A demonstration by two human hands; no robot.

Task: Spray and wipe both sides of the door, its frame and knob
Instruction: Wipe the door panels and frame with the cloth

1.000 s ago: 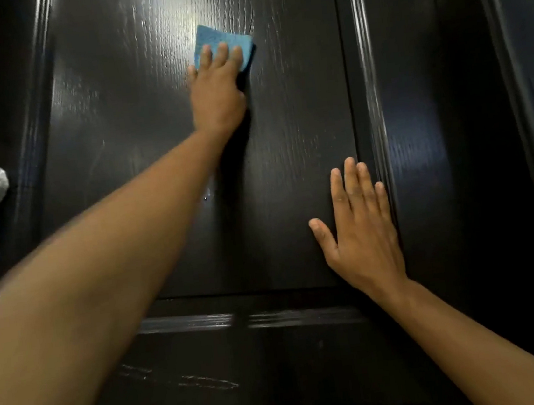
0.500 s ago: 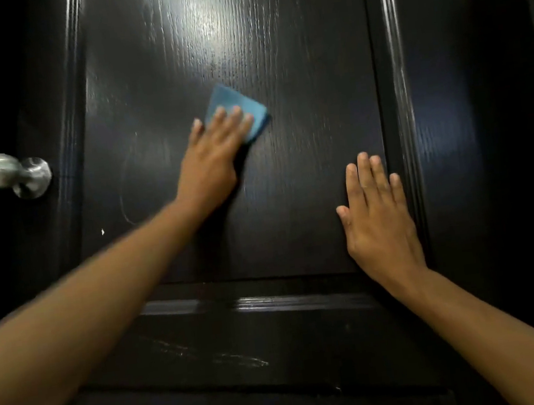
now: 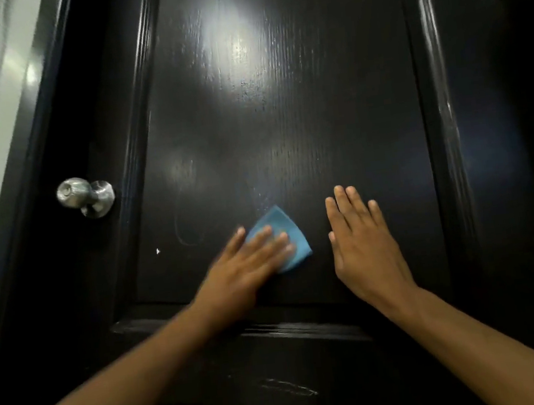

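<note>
Your left hand (image 3: 249, 267), fingers flat on the cloth (image 3: 282, 234), has swept down the door (image 3: 280, 101) panel beside your flat, bracing right hand (image 3: 363, 241), so the upper panel looks wiped.

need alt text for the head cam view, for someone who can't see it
A person's left hand presses a blue cloth flat against a glossy black door, while the right hand rests flat on the panel beside it. A silver knob sits at the door's left edge.
</note>
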